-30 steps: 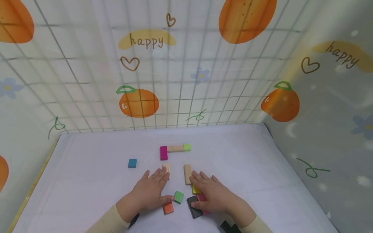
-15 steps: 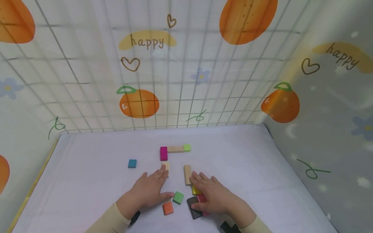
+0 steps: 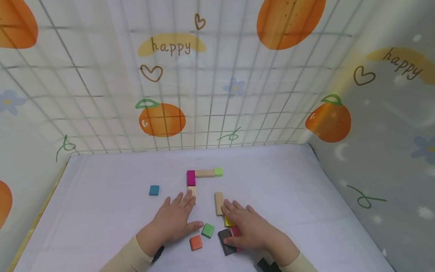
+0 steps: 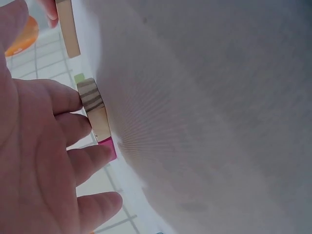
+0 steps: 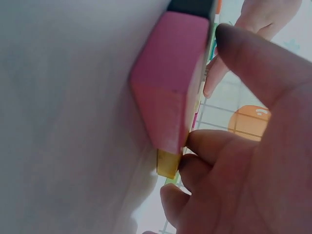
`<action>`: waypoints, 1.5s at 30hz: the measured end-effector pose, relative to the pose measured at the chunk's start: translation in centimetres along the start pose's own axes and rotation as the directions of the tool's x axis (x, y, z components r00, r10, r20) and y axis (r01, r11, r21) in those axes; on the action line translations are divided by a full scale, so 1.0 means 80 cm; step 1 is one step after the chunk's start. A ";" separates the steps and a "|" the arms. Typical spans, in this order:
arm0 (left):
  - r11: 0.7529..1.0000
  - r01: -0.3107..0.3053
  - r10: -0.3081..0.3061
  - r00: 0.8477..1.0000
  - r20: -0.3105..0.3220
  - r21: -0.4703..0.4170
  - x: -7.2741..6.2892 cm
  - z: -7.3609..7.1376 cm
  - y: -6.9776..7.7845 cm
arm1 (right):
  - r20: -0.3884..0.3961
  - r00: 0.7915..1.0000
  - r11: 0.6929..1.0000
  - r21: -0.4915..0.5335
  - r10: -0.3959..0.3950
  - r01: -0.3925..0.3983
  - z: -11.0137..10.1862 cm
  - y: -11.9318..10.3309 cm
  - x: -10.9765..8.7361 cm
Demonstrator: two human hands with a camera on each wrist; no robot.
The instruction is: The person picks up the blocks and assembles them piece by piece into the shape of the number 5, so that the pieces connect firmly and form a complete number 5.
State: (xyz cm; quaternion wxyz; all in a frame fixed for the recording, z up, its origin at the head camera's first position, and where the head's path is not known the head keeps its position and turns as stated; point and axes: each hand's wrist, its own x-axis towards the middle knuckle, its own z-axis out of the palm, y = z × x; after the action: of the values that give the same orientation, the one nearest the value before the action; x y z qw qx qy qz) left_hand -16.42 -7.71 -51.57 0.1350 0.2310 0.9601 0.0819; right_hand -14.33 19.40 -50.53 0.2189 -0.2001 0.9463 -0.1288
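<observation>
Left hand (image 3: 175, 221) is spread pretty wide, not wrapped around anything, fingertips against a raw wood block (image 4: 91, 95) with bold dark grain stripes on its end. That block sits left of centre, lined up with the near end of a smooth magenta block (image 3: 191, 178). A pale wooden bar (image 3: 205, 173) runs right from there to a little lime square block (image 3: 218, 172).

Right hand (image 3: 249, 228) is fanned out too, fingers over a yellow block (image 3: 229, 221) and a chunky, crisp-edged pink block (image 5: 168, 58), thumb over a flat black rectangular block (image 3: 225, 241). Can't tell how firmly it's pressing. Plain wood plank (image 3: 219, 204) just beyond the yellow one.

Green (image 3: 208, 230) and orange (image 3: 195, 243) square blocks lie nearer, between the hands; blue square block (image 3: 154, 190) off left. All on a faintly creased white cloth (image 3: 108, 189).
</observation>
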 end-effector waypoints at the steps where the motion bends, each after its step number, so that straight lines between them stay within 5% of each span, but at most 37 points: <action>1: 1.000 -0.001 0.001 1.000 0.000 -0.005 0.000 -0.001 0.000 | -0.001 1.000 1.000 0.001 -0.002 0.002 0.000 0.000 0.000; 45: 1.000 0.010 -0.010 1.000 0.020 -0.016 0.007 0.002 -0.001 | -0.007 1.000 1.000 0.025 0.004 -0.004 0.001 -0.001 0.000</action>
State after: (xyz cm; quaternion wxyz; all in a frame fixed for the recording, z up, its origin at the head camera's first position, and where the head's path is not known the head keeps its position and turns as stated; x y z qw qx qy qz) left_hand -16.86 -7.49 -51.83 0.1467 0.2259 0.9591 0.0869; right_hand -14.23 19.33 -50.58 0.2183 -0.1949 0.9458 -0.1406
